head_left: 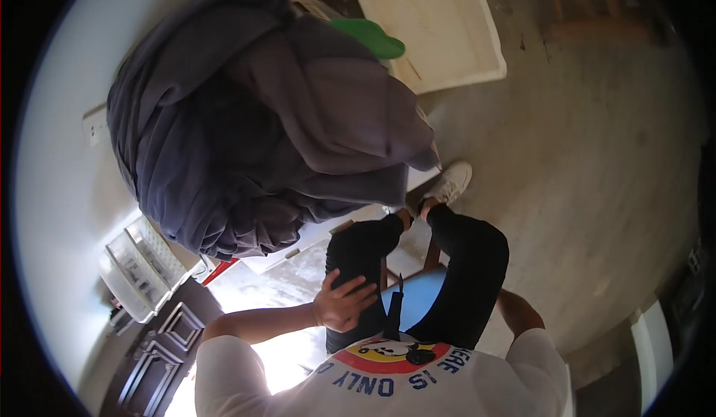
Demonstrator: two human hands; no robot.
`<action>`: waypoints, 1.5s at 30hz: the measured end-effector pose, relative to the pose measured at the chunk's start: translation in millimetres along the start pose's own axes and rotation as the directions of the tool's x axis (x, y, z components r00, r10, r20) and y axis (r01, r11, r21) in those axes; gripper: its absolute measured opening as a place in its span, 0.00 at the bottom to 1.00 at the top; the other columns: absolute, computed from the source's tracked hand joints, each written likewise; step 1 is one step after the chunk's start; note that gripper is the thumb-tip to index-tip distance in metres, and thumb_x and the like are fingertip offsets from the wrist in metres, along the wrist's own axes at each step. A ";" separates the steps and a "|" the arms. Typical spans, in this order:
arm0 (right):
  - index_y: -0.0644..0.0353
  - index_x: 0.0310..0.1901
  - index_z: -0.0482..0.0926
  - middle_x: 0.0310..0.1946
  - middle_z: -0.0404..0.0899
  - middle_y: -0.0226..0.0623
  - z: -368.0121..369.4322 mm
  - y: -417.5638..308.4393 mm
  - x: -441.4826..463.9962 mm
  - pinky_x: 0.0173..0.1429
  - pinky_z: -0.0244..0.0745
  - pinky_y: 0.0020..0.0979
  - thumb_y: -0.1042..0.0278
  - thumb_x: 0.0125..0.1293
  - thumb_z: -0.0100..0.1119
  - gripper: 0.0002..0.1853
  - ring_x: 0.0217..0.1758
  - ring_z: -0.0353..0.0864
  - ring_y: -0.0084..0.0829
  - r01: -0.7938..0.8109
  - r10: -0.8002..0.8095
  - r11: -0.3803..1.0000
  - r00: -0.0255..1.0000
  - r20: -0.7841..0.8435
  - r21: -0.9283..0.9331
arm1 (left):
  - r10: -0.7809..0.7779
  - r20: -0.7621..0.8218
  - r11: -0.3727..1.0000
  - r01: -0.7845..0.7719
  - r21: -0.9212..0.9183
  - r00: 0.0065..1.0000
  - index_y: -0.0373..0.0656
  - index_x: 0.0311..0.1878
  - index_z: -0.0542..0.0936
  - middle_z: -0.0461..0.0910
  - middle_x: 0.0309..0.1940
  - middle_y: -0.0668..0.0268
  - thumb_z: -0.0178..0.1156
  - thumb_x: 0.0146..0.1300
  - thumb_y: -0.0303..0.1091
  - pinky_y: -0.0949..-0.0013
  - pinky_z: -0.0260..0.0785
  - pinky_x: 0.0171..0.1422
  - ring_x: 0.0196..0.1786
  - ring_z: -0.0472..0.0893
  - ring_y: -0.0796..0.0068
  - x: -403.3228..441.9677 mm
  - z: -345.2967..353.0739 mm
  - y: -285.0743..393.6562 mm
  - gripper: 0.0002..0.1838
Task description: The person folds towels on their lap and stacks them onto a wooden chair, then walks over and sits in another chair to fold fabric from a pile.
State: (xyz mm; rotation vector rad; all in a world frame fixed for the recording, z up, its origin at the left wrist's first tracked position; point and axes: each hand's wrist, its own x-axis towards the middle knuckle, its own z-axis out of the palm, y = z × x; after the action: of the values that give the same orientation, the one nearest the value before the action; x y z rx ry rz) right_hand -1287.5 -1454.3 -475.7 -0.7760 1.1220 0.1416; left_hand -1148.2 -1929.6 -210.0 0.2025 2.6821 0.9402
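Note:
My left hand (345, 303) lies on my left thigh in black trousers (354, 256), with its fingers spread and nothing in them. My right forearm (520, 312) hangs beside my right thigh; the hand itself is hidden behind the leg. In front of me, a large heap of dark grey cloth (246, 118) lies bunched and folded, apart from both hands. A thin black strap or cord (395, 309) stands out from my waist between my legs.
I sit on a blue seat (420, 298). Beyond the cloth are a green flat object (373, 38) and a cream panel or tray (432, 25). A white rack (142, 268) and a dark panelled door (160, 365) are at left. Concrete floor (582, 171) extends right.

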 end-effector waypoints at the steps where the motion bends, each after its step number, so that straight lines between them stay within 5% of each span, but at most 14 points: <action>1: 0.60 0.50 0.77 0.49 0.78 0.48 -8.7 6.1 3.1 0.56 0.74 0.40 0.60 0.55 0.66 0.22 0.56 0.77 0.44 -0.012 0.012 1.000 1.000 -0.009 -0.023 | 0.047 -0.059 0.999 -0.047 0.012 0.997 0.54 0.46 0.85 0.79 0.55 0.71 0.44 0.56 0.44 0.43 0.34 0.75 0.65 0.68 0.65 -1.5 8.9 -1.9 0.22; 7: 0.60 0.50 0.77 0.48 0.79 0.47 -60.9 39.8 17.9 0.55 0.74 0.40 0.61 0.55 0.66 0.22 0.55 0.77 0.44 -0.092 0.077 0.973 0.994 -0.078 -0.211 | 0.172 -0.336 0.981 -0.131 0.141 0.926 0.53 0.43 0.86 0.81 0.52 0.71 0.41 0.58 0.44 0.48 0.35 0.77 0.64 0.69 0.71 -22.2 62.8 0.3 0.22; 21: 0.60 0.50 0.77 0.47 0.79 0.46 -166.2 37.1 -16.1 0.54 0.74 0.41 0.64 0.56 0.65 0.20 0.54 0.78 0.45 -0.321 0.008 0.708 0.894 -0.448 -0.629 | -0.103 -0.655 0.925 0.313 0.213 0.749 0.45 0.48 0.81 0.77 0.56 0.66 0.55 0.47 0.32 0.49 0.49 0.73 0.64 0.70 0.66 -98.3 109.6 75.0 0.21; 23: 0.60 0.50 0.77 0.47 0.79 0.46 -214.1 15.2 -39.6 0.54 0.74 0.41 0.64 0.56 0.64 0.20 0.53 0.78 0.45 -0.408 -0.110 0.676 0.768 -0.631 -0.614 | -0.118 -0.822 0.931 0.350 0.104 0.558 0.41 0.45 0.81 0.78 0.52 0.62 0.57 0.47 0.25 0.53 0.60 0.65 0.58 0.75 0.62 -94.4 103.0 88.1 0.18; 24: 0.61 0.49 0.77 0.45 0.79 0.44 -241.8 -11.5 -69.8 0.51 0.74 0.39 0.66 0.61 0.61 0.16 0.48 0.78 0.41 -0.377 -0.052 0.857 0.616 -0.786 -0.352 | -0.144 -0.882 0.936 0.350 0.024 0.448 0.40 0.44 0.81 0.79 0.51 0.61 0.57 0.47 0.23 0.54 0.63 0.62 0.55 0.76 0.61 -91.1 101.1 91.5 0.17; 26: 0.61 0.49 0.76 0.41 0.79 0.40 -298.1 -59.8 -117.3 0.45 0.75 0.33 0.67 0.67 0.56 0.11 0.41 0.78 0.34 -0.078 0.121 0.992 0.317 -0.941 0.101 | -0.211 -0.943 0.932 0.344 -0.116 0.255 0.37 0.43 0.80 0.78 0.49 0.57 0.58 0.47 0.21 0.58 0.70 0.53 0.50 0.78 0.54 -79.9 94.4 93.0 0.17; 27: 0.65 0.45 0.79 0.35 0.82 0.40 -332.8 -49.9 -112.0 0.41 0.75 0.37 0.65 0.66 0.57 0.12 0.34 0.80 0.31 0.013 0.001 1.000 0.159 -0.987 0.003 | -0.336 -0.923 0.909 0.321 -0.266 0.188 0.37 0.40 0.81 0.80 0.46 0.58 0.58 0.48 0.18 0.60 0.71 0.53 0.49 0.79 0.56 -71.2 87.2 94.3 0.14; 29: 0.63 0.42 0.82 0.35 0.83 0.43 -333.2 -134.9 -151.2 0.40 0.75 0.38 0.63 0.63 0.59 0.12 0.35 0.82 0.37 -0.373 -0.262 0.862 0.249 -0.933 -0.342 | -0.675 -0.667 0.704 0.006 -0.710 0.316 0.39 0.54 0.77 0.77 0.51 0.55 0.60 0.57 0.31 0.58 0.70 0.56 0.52 0.78 0.55 -52.9 99.6 56.3 0.20; 31: 0.59 0.36 0.84 0.37 0.80 0.50 -310.5 -206.3 -155.8 0.48 0.74 0.43 0.60 0.57 0.59 0.12 0.43 0.80 0.47 -0.272 -0.443 0.756 0.457 -0.771 -0.596 | -0.918 -0.062 -0.079 -0.333 -0.939 0.391 0.43 0.65 0.64 0.68 0.60 0.49 0.59 0.59 0.49 0.55 0.69 0.59 0.58 0.74 0.52 -28.8 89.4 21.7 0.34; 32: 0.56 0.39 0.85 0.38 0.82 0.47 -308.1 -212.6 -132.4 0.47 0.75 0.43 0.62 0.57 0.60 0.11 0.43 0.81 0.46 -0.240 -0.488 0.678 0.560 -0.670 -0.695 | -0.827 0.242 -0.488 -0.435 -0.756 0.507 0.45 0.71 0.58 0.64 0.64 0.46 0.58 0.61 0.58 0.54 0.69 0.60 0.61 0.71 0.51 -17.4 89.1 6.9 0.42; 36: 0.52 0.56 0.77 0.55 0.76 0.40 -272.3 -249.5 -45.1 0.51 0.77 0.44 0.63 0.59 0.57 0.21 0.53 0.78 0.42 -0.330 -0.514 0.127 0.784 -0.347 -0.935 | -0.946 0.132 -0.306 -0.682 -0.664 0.296 0.51 0.76 0.35 0.42 0.73 0.41 0.48 0.51 0.80 0.46 0.61 0.66 0.71 0.56 0.44 6.8 104.1 -56.0 0.60; 38: 0.53 0.62 0.71 0.62 0.70 0.40 -270.1 -248.9 2.0 0.51 0.77 0.45 0.65 0.58 0.55 0.27 0.52 0.78 0.45 -0.306 -0.477 0.492 0.688 -0.546 -0.815 | -0.964 0.162 -0.265 -0.783 -0.563 0.210 0.51 0.76 0.33 0.38 0.74 0.44 0.46 0.49 0.83 0.44 0.57 0.69 0.75 0.50 0.45 7.5 117.3 -62.0 0.63; 42: 0.57 0.66 0.63 0.66 0.64 0.43 -258.8 -274.3 18.1 0.46 0.78 0.45 0.64 0.61 0.52 0.29 0.52 0.79 0.47 -0.442 -0.493 0.396 0.638 -0.592 -0.805 | -0.988 -0.003 -0.131 -0.844 -0.520 0.155 0.53 0.76 0.38 0.42 0.74 0.50 0.45 0.47 0.84 0.43 0.45 0.73 0.76 0.47 0.49 5.8 121.0 -75.5 0.62; 45: 0.57 0.68 0.60 0.70 0.59 0.41 -278.4 -266.1 43.4 0.46 0.78 0.45 0.65 0.65 0.48 0.29 0.54 0.77 0.46 -0.587 -0.403 0.277 0.648 -0.646 -0.761 | -0.982 -0.070 -0.111 -0.830 -0.547 0.178 0.53 0.75 0.42 0.45 0.73 0.51 0.45 0.49 0.83 0.44 0.49 0.73 0.74 0.51 0.51 4.5 122.0 -77.4 0.59</action>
State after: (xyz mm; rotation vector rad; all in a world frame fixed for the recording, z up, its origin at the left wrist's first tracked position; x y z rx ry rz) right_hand -1352.2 -1834.8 -440.4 -2.0726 1.9545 0.7636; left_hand -1116.5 -1917.0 -350.5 -1.9823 0.3975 3.5155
